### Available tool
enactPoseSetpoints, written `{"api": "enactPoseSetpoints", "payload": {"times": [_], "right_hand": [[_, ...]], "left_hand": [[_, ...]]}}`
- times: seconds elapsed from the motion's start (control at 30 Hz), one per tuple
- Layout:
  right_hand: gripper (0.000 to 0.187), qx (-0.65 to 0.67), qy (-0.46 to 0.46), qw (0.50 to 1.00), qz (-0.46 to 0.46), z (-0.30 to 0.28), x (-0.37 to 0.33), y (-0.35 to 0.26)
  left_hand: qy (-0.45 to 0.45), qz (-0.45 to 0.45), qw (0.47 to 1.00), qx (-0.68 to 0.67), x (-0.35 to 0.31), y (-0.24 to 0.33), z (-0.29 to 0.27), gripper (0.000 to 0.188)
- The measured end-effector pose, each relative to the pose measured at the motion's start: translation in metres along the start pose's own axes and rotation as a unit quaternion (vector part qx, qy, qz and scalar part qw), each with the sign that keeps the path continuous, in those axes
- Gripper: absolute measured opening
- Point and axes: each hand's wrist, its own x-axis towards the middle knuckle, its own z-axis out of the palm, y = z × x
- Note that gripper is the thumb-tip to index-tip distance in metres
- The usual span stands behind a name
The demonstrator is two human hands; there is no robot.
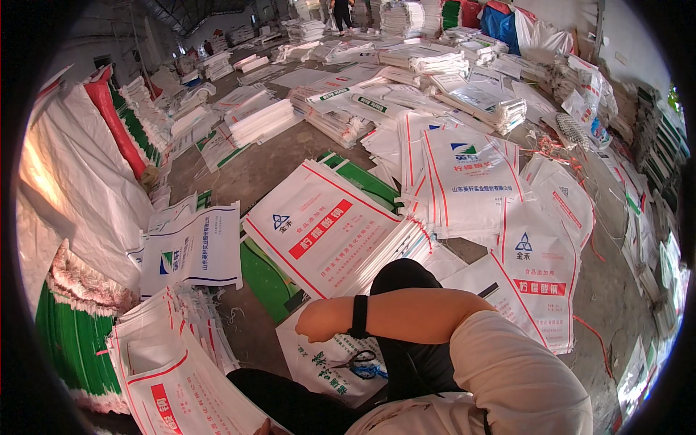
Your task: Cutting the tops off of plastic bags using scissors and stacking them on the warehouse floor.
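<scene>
My right arm, with a black band at the wrist, reaches leftward across my lap. My right hand (317, 322) is closed just over a white bag with green print (308, 357); what its fingers hold, if anything, is hidden. On that bag lie scissors (365, 365) with blue on them. At the lower edge, a small part of my left hand (270, 428) shows, closed at the edge of a white woven bag with red print (190, 384). In front of me is a thick stack of white bags with red print (330, 232).
Green bags (264, 279) lie beneath the front stack. White bags with blue print (192, 250) sit at the left, a green bundle (76, 341) beyond my left side. More bags (471, 181) cover the right. Orange cord (600, 341) trails over the floor. Someone (341, 14) stands far off.
</scene>
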Motion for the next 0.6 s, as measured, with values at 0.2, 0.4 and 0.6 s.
{"api": "enactPoseSetpoints", "payload": {"times": [0.2, 0.4, 0.6], "right_hand": [[0.029, -0.002, -0.012, 1.000, 0.006, 0.0028, 0.0037, 0.0029], [0.029, -0.003, -0.005, 1.000, 0.000, 0.0001, 0.0017, 0.0008], [0.030, -0.013, -0.013, 1.000, 0.004, 0.0011, 0.0022, 0.0009]], "left_hand": [[0.003, 0.004, 1.000, 0.001, 0.0006, 0.0001, 0.0011, 0.021], [-0.001, -0.006, 1.000, 0.001, 0.0016, 0.0041, -0.0003, 0.021], [-0.002, -0.010, 1.000, -0.005, 0.0016, 0.0036, -0.0003, 0.022]]}}
